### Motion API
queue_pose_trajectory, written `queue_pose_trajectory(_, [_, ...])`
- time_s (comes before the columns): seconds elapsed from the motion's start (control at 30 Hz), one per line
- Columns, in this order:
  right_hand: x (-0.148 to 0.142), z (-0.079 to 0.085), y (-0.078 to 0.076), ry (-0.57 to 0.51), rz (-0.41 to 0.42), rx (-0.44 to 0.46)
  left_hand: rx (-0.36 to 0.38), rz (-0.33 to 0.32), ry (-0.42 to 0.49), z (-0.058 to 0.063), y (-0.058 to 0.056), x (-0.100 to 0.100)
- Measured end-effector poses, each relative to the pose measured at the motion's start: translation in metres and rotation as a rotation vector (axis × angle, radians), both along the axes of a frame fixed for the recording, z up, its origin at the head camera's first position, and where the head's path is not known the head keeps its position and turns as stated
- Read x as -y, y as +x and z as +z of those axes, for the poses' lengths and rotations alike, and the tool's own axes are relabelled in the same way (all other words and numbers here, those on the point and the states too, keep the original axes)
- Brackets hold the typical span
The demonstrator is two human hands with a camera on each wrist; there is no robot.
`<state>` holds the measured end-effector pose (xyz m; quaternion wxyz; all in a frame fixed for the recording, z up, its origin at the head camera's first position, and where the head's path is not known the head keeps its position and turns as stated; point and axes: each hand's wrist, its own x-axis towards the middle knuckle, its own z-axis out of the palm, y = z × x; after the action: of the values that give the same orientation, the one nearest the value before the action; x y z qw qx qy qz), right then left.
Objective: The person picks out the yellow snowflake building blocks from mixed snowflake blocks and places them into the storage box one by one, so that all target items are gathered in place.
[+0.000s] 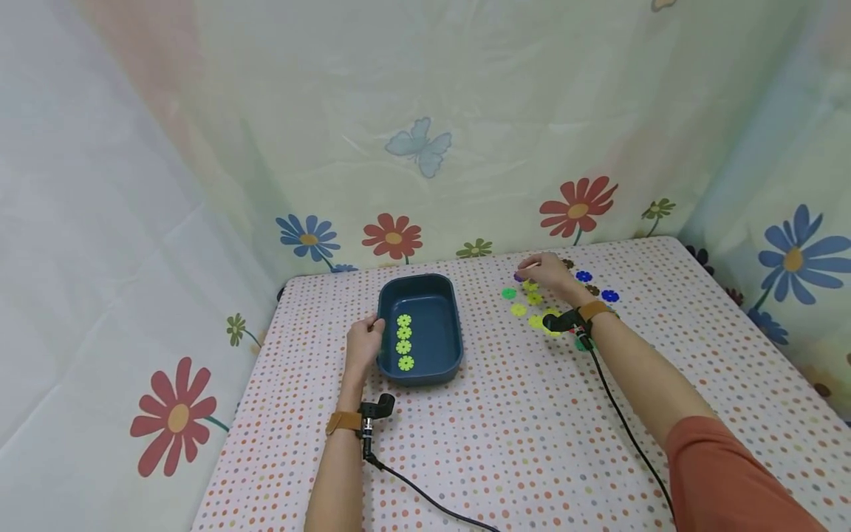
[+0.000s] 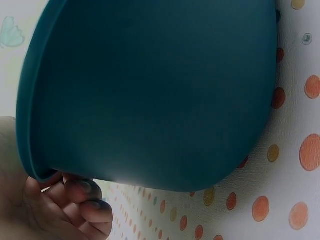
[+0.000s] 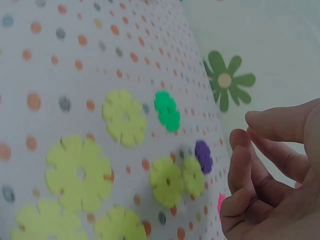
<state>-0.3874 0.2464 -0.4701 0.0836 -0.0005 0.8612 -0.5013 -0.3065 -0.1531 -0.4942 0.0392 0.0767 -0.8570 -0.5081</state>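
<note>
On the dotted table stands a dark blue basin (image 1: 435,336). Several yellow-green flower-shaped discs (image 1: 403,346) lie in a row along its left side. My left hand (image 1: 364,343) grips the left rim, thumb on top and fingers curled beneath it, as the left wrist view shows. My right hand (image 1: 550,272) hovers over loose flower discs at the back right, its fingers loosely bent and nothing visible between thumb and forefinger. Close to its fingertips are a purple disc (image 3: 203,156) and two overlapping yellow discs (image 3: 167,181); a green disc (image 3: 167,111) lies farther off.
Blue discs (image 1: 609,295) and brown discs (image 1: 592,290) lie right of my right hand, with more yellow ones (image 1: 518,309) in front. Cables (image 1: 432,501) run from both wrist cameras across the table. A flower-printed curtain (image 1: 465,148) hangs behind the back edge.
</note>
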Motion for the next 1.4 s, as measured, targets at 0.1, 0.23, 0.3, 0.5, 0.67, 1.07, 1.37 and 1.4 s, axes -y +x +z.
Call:
queue_pose_trajectory(0.1, [-0.009,0.0,0.002,0.019,-0.028,0.015,-0.009,-0.005,-0.003,0.0,-0.001,0.002])
queue_pose_trajectory(0.23, [-0.019,-0.003,0.003,0.084,-0.059,0.022,-0.015,-0.009,0.002,0.0,-0.001,0.003])
queue_pose_trajectory(0.3, [-0.023,-0.004,0.003,0.097,-0.08,0.031,-0.015,-0.008,0.007,0.0,0.0,0.003])
queue_pose_trajectory(0.5, [-0.027,-0.01,0.0,0.125,-0.121,0.053,-0.012,-0.003,0.011,0.002,0.0,0.002])
queue_pose_trajectory(0.67, [-0.028,-0.018,-0.002,0.19,-0.102,0.061,-0.003,-0.002,0.012,0.001,-0.002,0.001])
queue_pose_trajectory(1.07, [-0.022,-0.025,-0.006,0.302,-0.087,0.014,-0.003,-0.001,0.017,0.002,-0.002,0.0])
queue_pose_trajectory(1.37, [-0.02,-0.028,-0.006,0.313,-0.085,0.021,0.011,0.004,0.022,0.0,-0.003,0.001])
queue_pose_trajectory(1.4, [-0.019,-0.027,-0.005,0.313,-0.085,0.017,0.011,0.004,0.022,0.0,-0.003,0.001])
